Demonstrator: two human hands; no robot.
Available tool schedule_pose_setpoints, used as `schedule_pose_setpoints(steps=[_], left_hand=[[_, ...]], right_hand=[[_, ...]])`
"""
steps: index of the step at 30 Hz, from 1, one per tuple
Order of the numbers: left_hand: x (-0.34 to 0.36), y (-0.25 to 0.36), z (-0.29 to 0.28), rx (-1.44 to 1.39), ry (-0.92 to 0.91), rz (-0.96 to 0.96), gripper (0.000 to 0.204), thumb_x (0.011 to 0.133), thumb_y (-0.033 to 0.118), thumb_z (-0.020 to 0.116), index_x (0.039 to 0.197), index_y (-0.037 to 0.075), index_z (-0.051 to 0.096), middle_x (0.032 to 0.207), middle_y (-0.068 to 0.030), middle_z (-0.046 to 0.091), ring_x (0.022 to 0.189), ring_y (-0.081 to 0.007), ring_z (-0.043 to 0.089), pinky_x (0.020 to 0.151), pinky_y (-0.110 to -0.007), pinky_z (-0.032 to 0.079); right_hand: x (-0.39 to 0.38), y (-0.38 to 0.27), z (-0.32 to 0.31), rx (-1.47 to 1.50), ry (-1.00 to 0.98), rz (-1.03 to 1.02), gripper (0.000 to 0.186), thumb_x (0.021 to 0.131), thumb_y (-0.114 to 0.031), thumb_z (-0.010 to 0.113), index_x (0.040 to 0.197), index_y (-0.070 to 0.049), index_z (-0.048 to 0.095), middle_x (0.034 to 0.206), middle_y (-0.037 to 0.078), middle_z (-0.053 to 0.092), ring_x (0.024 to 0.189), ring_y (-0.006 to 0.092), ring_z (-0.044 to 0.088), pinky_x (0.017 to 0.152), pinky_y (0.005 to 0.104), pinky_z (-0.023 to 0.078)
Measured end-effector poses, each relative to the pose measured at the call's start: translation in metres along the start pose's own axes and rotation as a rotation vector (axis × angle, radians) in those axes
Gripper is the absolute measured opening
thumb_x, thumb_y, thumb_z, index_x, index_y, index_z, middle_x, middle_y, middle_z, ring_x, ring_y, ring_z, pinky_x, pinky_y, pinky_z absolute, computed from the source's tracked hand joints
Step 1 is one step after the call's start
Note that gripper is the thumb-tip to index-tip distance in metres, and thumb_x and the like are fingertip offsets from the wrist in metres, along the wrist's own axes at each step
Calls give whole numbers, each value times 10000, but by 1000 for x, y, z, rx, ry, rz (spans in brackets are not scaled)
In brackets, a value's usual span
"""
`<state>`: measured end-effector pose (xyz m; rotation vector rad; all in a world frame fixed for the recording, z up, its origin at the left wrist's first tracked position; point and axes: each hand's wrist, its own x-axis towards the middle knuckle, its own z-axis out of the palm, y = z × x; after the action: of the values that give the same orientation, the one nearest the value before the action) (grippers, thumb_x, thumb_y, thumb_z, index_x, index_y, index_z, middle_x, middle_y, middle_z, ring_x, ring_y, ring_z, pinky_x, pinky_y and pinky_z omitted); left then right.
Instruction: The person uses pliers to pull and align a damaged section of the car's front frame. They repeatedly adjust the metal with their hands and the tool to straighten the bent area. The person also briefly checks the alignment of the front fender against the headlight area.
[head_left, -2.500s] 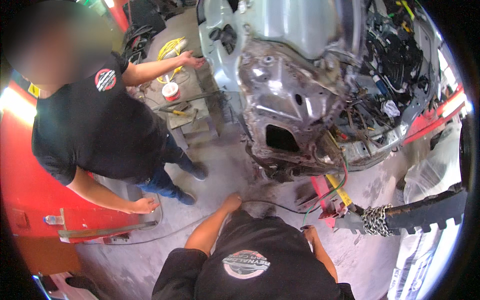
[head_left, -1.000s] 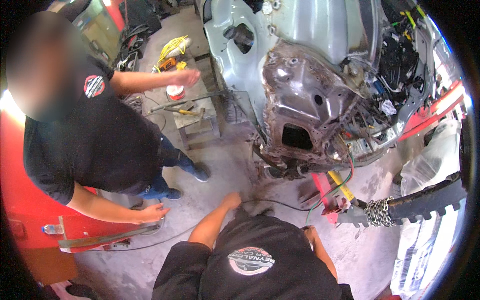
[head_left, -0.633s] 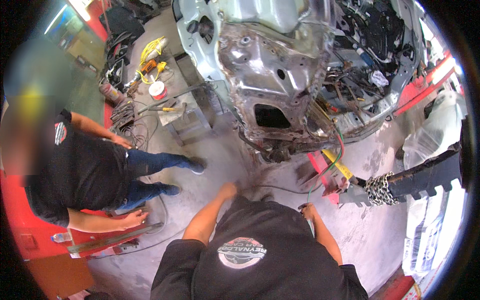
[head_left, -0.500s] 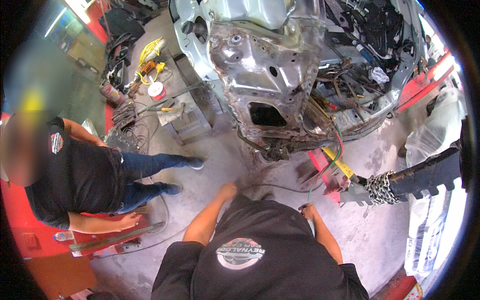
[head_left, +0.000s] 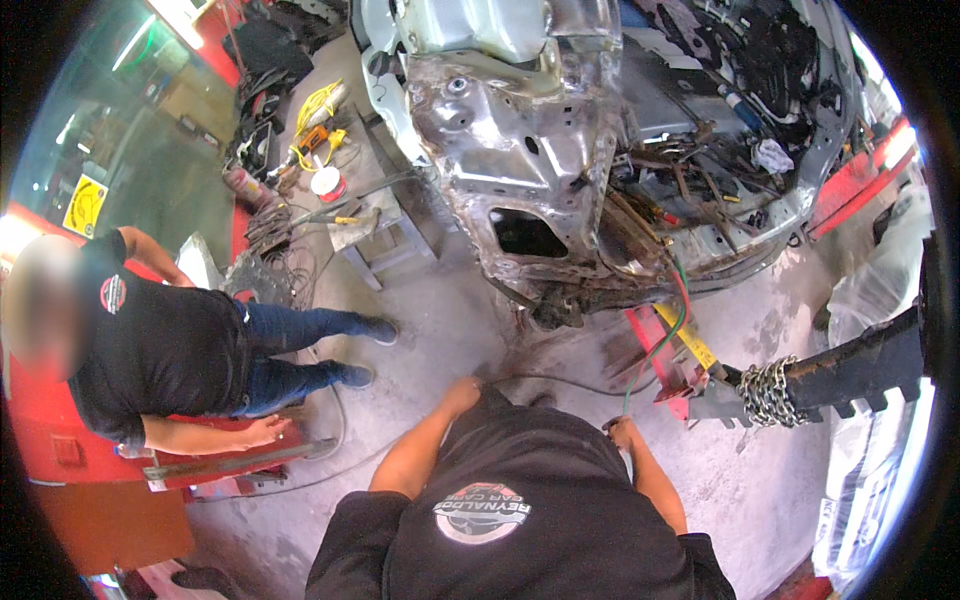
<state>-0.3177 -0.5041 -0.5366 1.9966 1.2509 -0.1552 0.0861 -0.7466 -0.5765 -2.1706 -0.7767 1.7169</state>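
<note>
My left hand [head_left: 463, 394] is beside the left front of my black shirt, with its fingers curled in. Whatever it may hold is hidden; a dark cable [head_left: 545, 378] passes close by it over the floor. On the other side of my waist, my right hand [head_left: 622, 433] is closed around a small dark thing that I cannot make out. A thin green hose [head_left: 652, 352] runs down toward this hand from the car body. Ahead of me is the stripped car body [head_left: 500, 130], its bare metal panel rusty at the edges and cut by a rectangular opening.
A co-worker [head_left: 170, 345] stands at my left. Beyond, a low metal stand [head_left: 375, 240] bears a hammer [head_left: 357, 217], near an orange power tool [head_left: 312, 140] and a white spool [head_left: 328, 183]. At right is a dark beam wrapped with chain [head_left: 768, 392], beside a red and yellow frame [head_left: 685, 340].
The view has shifted slightly, so the car body and stand sit a little differently in it. Both my hands keep nearly the same place and pose. The co-worker's head has tilted lower.
</note>
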Motion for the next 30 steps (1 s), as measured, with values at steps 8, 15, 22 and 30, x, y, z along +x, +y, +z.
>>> schedule_pose_setpoints(steps=[8, 15, 22, 30], left_hand=[[13, 5, 7, -84, 16, 21, 332, 868, 193, 457, 962, -7, 705, 1016, -278, 670, 989, -482, 619, 882, -535, 490], [40, 55, -25, -273, 83, 65, 347, 923, 247, 540, 1126, 10, 690, 1059, -196, 713, 968, -347, 677, 857, -431, 514], [3, 202, -141, -751, -88, 254, 344, 947, 268, 616, 1127, -16, 688, 975, -59, 712, 894, -137, 631, 816, -316, 509], [-113, 311, -285, -842, -431, 1016, 267, 918, 242, 650, 958, -14, 710, 906, -139, 717, 808, -279, 668, 791, -427, 521]], right_hand=[[-10, -18, -8, 86, -6, 69, 321, 868, -43, 470, 1089, 57, 680, 817, 242, 715, 648, 355, 720, 556, 463, 619], [18, 16, -4, -106, 55, -91, 260, 869, -45, 496, 967, 69, 708, 783, 236, 713, 639, 356, 720, 530, 445, 609], [10, -14, -8, 40, -25, 105, 307, 890, -126, 523, 1101, 8, 702, 839, 207, 719, 631, 302, 697, 538, 420, 600], [28, -3, -3, -133, -7, -4, 233, 845, -87, 547, 921, 63, 708, 826, 229, 713, 680, 239, 738, 596, 418, 614]])
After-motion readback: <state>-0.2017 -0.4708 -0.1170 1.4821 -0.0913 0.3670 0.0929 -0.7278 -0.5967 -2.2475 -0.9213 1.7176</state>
